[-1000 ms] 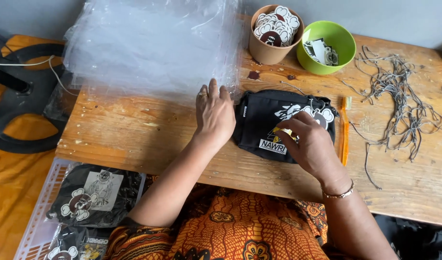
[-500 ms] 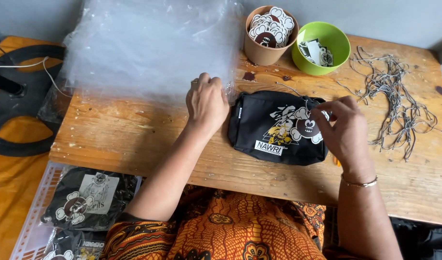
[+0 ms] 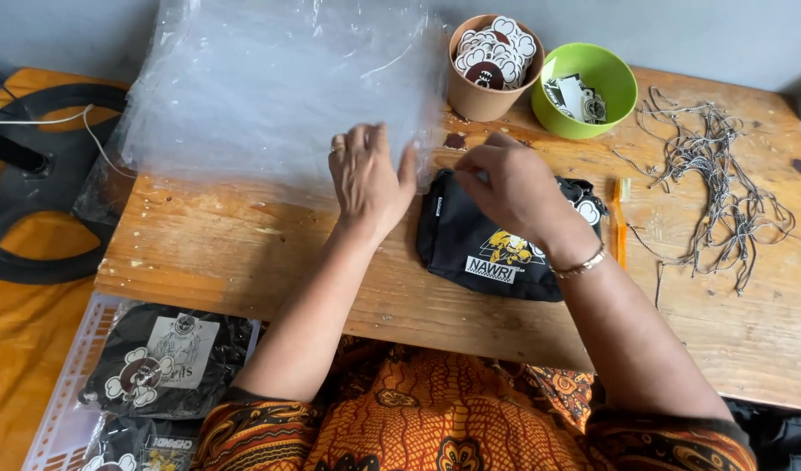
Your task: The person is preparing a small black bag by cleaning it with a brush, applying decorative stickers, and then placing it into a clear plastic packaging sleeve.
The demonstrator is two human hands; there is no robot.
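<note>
A black printed pouch [image 3: 492, 253] lies flat on the wooden table [image 3: 243, 253] in front of me. My right hand [image 3: 518, 192] hovers over its upper left corner with the fingers curled, the fingertips close to the near edge of a stack of clear plastic bags [image 3: 278, 87]. What those fingers pinch is hidden. Just left of the pouch, my left hand [image 3: 365, 174] rests palm down with its fingertips on the plastic's near edge and its thumb spread toward the right hand.
A brown cup of round stickers [image 3: 492, 65] and a green bowl of tags [image 3: 583, 87] stand at the back. An orange stick [image 3: 620, 222] and a tangle of grey cords [image 3: 723, 187] lie right. A white basket [image 3: 56, 410] with bagged pouches sits low left.
My right hand has moved from the pouch's right side to its upper left corner. My left hand has shifted slightly up onto the plastic edge.
</note>
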